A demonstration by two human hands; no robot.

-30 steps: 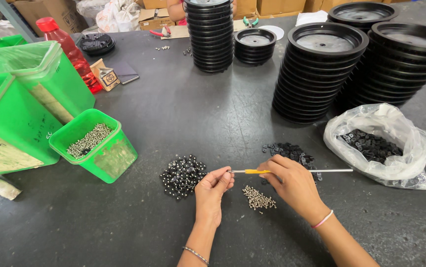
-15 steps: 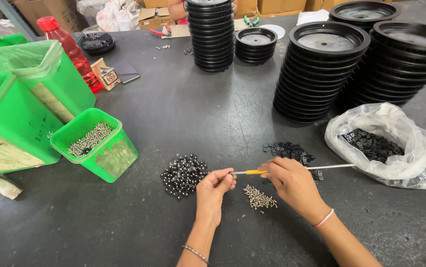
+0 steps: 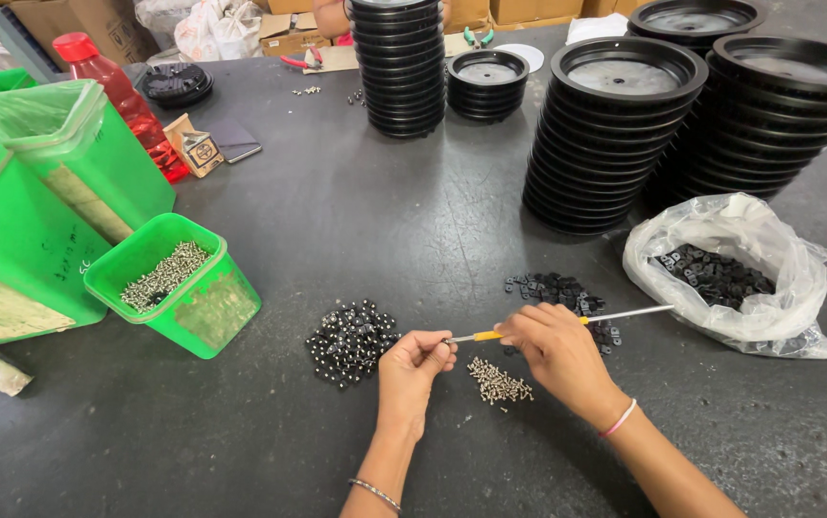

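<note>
Holding: right hand (image 3: 555,347) grips thin tool (image 3: 567,322)
Pinching: left hand (image 3: 412,369) closes fingertips at the tool's tip
Between hands: small screw pile (image 3: 500,382)
Left of hands: black bead pile (image 3: 350,340)

Right hand (image 3: 553,350) holds a thin screwdriver (image 3: 567,323) pointing nine o'clock at the left hand's (image 3: 412,369) pinched grip above the worktop (image 3: 356,221).

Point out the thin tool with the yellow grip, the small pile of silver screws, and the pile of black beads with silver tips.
thin tool (image 3: 625,314), head view, on its bare metal shaft.
silver screws (image 3: 498,381), head view, on the pile's middle.
black beads (image 3: 348,341), head view, on the pile's middle.
</note>
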